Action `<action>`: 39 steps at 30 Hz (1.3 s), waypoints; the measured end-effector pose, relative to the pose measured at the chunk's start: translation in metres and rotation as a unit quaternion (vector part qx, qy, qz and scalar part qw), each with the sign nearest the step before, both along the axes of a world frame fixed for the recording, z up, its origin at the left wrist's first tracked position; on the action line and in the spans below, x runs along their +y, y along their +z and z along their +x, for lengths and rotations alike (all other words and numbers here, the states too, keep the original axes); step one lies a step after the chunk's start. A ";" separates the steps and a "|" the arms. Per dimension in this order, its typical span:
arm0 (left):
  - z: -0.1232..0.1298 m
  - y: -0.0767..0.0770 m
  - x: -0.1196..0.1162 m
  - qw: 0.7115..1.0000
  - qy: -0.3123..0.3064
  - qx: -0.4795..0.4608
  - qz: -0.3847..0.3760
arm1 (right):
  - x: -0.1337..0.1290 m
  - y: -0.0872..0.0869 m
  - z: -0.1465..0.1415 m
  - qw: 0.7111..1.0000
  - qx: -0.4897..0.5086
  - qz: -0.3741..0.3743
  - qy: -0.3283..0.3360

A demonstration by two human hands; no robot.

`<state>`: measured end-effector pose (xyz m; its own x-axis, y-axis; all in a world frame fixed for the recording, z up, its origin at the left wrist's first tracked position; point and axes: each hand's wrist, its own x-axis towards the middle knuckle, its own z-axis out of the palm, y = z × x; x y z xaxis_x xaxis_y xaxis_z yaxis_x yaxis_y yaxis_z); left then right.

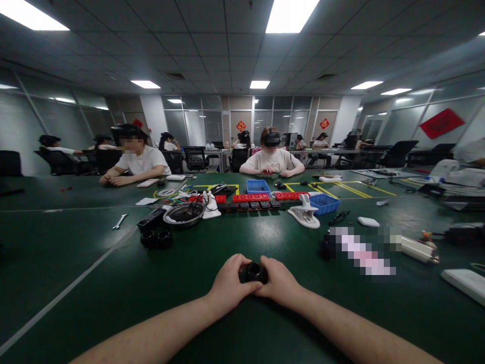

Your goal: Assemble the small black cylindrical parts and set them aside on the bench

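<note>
Nearest, I note the left hand [229, 280] and right hand [281, 282] part-closed on opposite sides of a black ring [255, 273], fingers curled and thumbs at its near side, at the middle of the green table [212, 247]; whether the ring touches the surface I cannot tell. Beyond, two dark pieces [155, 239] lie to the left near a metal bowl [184, 214], with a white clip [305, 215] beside a blue bin [326, 203] to the right. Past red sockets [251, 197], two people [272, 161] sit across the table.
</note>
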<state>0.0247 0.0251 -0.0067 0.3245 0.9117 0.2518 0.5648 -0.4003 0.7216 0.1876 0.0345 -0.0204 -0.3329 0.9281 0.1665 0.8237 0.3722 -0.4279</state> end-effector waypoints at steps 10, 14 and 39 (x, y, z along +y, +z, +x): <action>-0.005 0.001 0.007 0.996 -0.080 -0.026 -0.017 | 0.007 0.011 0.016 0.981 0.086 -0.027 0.173; -0.006 0.001 0.006 0.996 -0.084 -0.024 -0.005 | 0.011 0.014 0.021 0.973 0.095 -0.082 0.195; -0.006 0.003 0.002 0.993 -0.115 -0.026 0.005 | 0.010 0.020 0.021 0.964 0.122 -0.139 0.190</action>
